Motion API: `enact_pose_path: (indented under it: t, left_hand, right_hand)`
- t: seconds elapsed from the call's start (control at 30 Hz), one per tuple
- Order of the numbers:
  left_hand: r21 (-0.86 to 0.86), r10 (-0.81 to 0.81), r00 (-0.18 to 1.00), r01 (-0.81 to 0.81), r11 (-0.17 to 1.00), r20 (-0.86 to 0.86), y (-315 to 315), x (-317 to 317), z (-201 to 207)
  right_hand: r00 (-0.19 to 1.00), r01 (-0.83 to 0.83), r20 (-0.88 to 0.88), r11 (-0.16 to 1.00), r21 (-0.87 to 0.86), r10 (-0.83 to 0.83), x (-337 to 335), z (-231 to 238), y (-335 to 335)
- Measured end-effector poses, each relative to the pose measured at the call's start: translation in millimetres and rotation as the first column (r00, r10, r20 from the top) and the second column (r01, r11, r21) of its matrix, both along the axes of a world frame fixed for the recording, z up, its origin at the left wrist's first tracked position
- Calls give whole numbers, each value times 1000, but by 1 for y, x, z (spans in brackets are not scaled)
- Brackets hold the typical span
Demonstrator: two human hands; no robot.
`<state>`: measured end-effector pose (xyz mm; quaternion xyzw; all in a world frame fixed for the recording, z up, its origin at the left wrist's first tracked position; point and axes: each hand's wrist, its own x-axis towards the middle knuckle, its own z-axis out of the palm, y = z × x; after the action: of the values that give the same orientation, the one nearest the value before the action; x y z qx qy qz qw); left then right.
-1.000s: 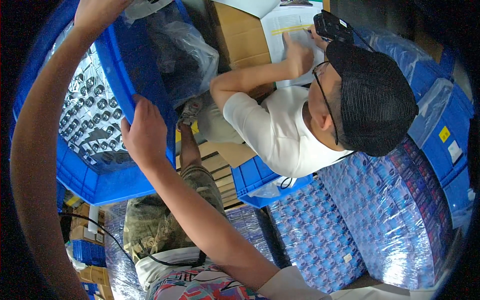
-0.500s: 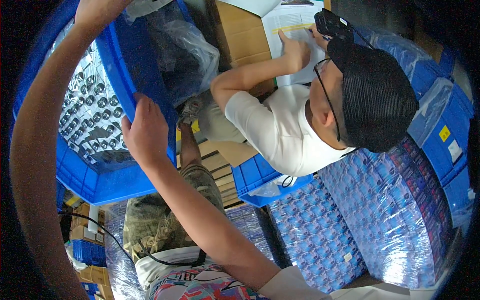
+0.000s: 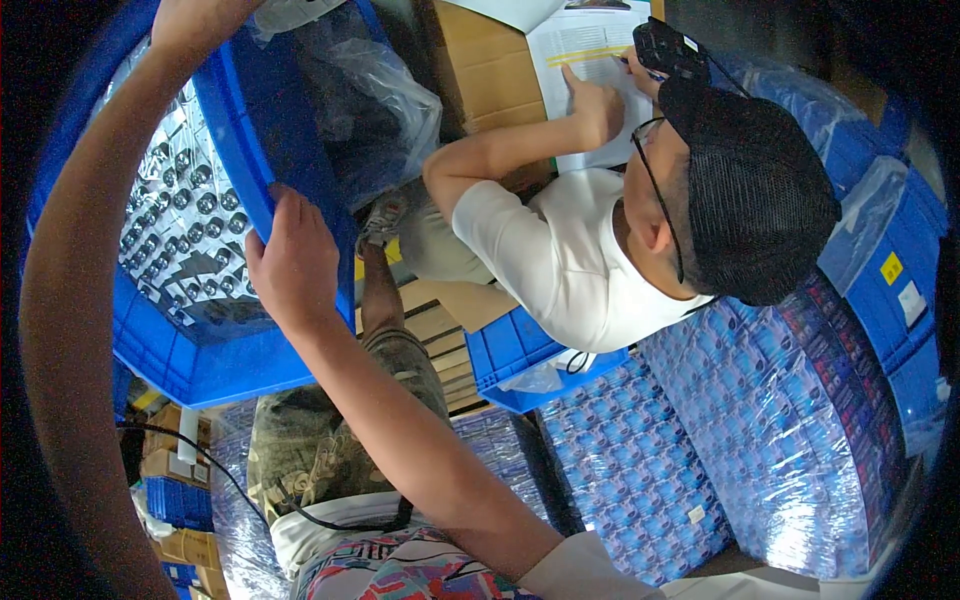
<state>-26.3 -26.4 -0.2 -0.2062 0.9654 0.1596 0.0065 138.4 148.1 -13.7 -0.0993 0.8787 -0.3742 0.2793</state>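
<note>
A large blue plastic crate [image 3: 258, 382] stands tilted at the left. Inside it lie rows of small black cylindrical parts [image 3: 182, 200] among clear plastic and white pieces. My right hand [image 3: 292, 255] grips the crate's near right rim, its fingers curled over the edge and thumb on the inner side. My left arm reaches up along the crate's left side. At the top edge of the picture, my left hand [image 3: 200, 18] is by the crate's far rim, and its fingers are cut off from view.
A co-worker in a black cap [image 3: 765, 190] bends over paper sheets [image 3: 590, 80] at the right, holding a pen. Beyond my crate is another blue crate with clear plastic film [image 3: 395, 95]. Film-wrapped stacks of blue boxes [image 3: 630, 470] fill the lower right; a wooden pallet [image 3: 435, 335] lies between.
The co-worker's head and arm have shifted very slightly to the right over the papers. My hands and the crate have stayed practically in place.
</note>
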Motion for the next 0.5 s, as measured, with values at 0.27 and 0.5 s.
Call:
enact_pose_path:
  t: [0.27, 0.5]
  left_hand:
    - [-4, 0, 1000, 0, 1000, -8, -13, 5, -17]
    - [6, -1, 1000, 1, 1000, -4, -1, 0, -4]
  right_hand:
    - [1000, 6, 14, 1000, -15, -6, -2, 1, 0]
    - [1000, 0, 11, 1000, -9, 0, -2, 0, 2]
